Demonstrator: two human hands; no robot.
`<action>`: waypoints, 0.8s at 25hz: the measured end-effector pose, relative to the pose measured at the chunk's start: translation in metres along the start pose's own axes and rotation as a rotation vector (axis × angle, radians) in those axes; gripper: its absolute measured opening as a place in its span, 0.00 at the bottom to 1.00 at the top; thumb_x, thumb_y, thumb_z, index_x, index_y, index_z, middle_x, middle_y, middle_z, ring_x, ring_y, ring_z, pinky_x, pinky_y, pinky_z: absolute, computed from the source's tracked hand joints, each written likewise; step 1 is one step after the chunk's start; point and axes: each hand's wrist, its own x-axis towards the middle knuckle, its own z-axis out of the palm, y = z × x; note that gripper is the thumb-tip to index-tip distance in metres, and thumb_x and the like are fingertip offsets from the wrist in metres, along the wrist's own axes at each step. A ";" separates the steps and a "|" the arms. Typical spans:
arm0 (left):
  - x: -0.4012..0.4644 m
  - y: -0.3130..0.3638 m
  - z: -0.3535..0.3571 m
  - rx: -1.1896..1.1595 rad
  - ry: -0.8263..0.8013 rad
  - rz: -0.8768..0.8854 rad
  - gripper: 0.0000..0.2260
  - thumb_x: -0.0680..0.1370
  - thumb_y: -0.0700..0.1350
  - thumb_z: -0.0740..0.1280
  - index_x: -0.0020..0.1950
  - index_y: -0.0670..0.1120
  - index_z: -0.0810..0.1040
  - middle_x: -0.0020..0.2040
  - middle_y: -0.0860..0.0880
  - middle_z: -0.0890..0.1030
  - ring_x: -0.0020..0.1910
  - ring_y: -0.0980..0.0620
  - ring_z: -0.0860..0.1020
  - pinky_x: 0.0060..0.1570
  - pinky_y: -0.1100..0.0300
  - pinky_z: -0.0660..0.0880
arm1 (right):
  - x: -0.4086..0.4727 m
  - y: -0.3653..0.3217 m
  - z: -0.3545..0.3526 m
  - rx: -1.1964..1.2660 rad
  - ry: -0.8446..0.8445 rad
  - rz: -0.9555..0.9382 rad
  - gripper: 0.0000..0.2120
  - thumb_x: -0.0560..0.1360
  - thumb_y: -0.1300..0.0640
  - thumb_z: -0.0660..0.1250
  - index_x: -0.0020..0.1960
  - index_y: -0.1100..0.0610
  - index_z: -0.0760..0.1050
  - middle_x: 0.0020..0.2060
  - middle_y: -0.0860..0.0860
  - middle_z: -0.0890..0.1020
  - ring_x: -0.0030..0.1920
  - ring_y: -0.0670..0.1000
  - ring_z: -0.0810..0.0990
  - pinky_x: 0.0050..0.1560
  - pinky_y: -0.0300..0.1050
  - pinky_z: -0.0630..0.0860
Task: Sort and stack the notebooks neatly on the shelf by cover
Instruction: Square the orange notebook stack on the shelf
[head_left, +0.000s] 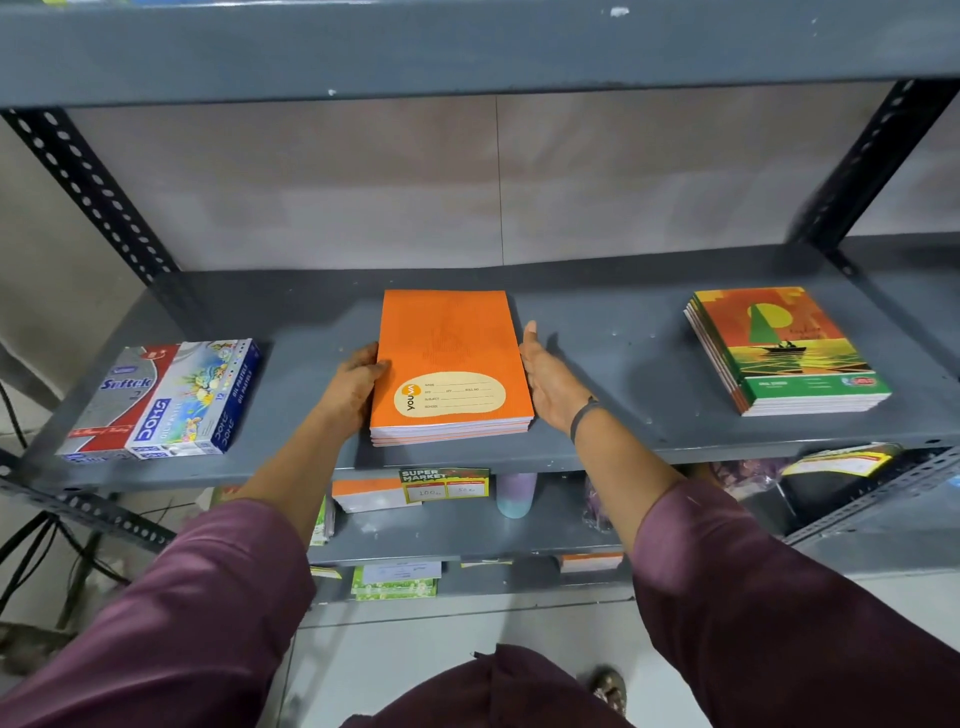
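Two sorted piles: green stack (784, 353) set; both hands, left (358, 384) and right (550, 384), flat, squaring orange stack (449, 369); seemingly nearly finished.

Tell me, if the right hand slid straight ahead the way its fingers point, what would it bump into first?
Probably nothing on the shelf: the right hand points toward the back, and bare shelf lies ahead until the wall.

Even indoor light, soft shadows, edges curved, lower corners blurred.
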 end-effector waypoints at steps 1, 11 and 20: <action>-0.001 -0.001 0.005 -0.005 -0.008 -0.001 0.17 0.81 0.39 0.55 0.69 0.45 0.68 0.58 0.43 0.76 0.40 0.48 0.78 0.43 0.49 0.76 | -0.001 -0.001 -0.005 -0.008 0.005 -0.001 0.30 0.78 0.37 0.44 0.67 0.53 0.71 0.61 0.56 0.79 0.52 0.53 0.80 0.50 0.47 0.77; 0.000 -0.007 0.065 0.015 -0.079 -0.002 0.16 0.80 0.37 0.55 0.68 0.42 0.69 0.56 0.43 0.76 0.40 0.49 0.77 0.49 0.48 0.76 | -0.009 0.000 -0.062 -0.011 0.104 0.024 0.31 0.76 0.34 0.50 0.71 0.52 0.67 0.60 0.53 0.79 0.58 0.56 0.79 0.62 0.56 0.75; -0.024 -0.003 0.133 0.574 0.417 0.673 0.21 0.78 0.39 0.57 0.72 0.40 0.63 0.73 0.40 0.66 0.72 0.42 0.65 0.69 0.53 0.64 | -0.035 -0.018 -0.107 -1.241 0.527 -0.494 0.21 0.80 0.51 0.55 0.69 0.59 0.68 0.65 0.57 0.76 0.66 0.58 0.72 0.64 0.53 0.70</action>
